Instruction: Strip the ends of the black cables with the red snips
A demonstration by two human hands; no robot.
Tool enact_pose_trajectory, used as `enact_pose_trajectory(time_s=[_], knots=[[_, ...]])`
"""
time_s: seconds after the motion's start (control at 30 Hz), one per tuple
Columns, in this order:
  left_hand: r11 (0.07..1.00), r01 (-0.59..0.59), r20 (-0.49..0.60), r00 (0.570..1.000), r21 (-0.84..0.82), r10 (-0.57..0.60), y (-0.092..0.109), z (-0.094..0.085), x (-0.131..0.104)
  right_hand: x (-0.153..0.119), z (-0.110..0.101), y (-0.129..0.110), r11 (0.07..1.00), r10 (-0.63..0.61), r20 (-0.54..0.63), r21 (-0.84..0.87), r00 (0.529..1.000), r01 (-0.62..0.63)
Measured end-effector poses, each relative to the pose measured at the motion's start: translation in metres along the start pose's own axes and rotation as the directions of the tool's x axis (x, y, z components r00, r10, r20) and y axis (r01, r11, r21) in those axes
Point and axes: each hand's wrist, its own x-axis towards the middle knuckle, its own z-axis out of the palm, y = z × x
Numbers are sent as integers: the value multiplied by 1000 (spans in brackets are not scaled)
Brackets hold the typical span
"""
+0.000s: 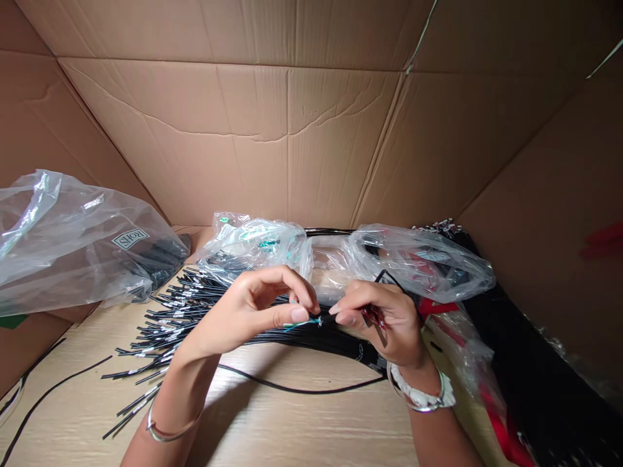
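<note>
My left hand pinches thin blue and green wires between thumb and forefinger. These wires come out of the end of a black cable, which my right hand grips just to the right. Small dark red pieces show between the right hand's fingers, too small to make out. Below and behind both hands lies a large bundle of black cables, its cut ends with white marks fanned out to the left.
A clear plastic bag marked RoHS stands at the left. More clear bags lie behind the hands. A mass of black cables runs along the right, beside a red strip. Cardboard walls enclose the wooden table.
</note>
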Motion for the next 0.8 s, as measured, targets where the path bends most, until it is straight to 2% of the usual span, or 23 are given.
enact_pose_trajectory(time_s=[0.1,0.23,0.47,0.6,0.8], knots=[[1000,27,17,999,7,-27,1,0,1,-3,2,1,997,-53,-25,-50,998,52],[999,40,-29,999,-14,-41,-1,6,1,-7,5,3,989,-99,-75,-116,992,89],[997,-74,-118,990,2,74,-6,14,-1,-4,6,5,991,-98,-81,-96,992,90],[996,-7,-30,1000,-84,4,-10,14,1,-4,7,6,995,-93,-61,-28,994,91],[970,102,81,993,-219,-86,-20,7,6,-4,8,4,997,-82,-115,-23,990,79]])
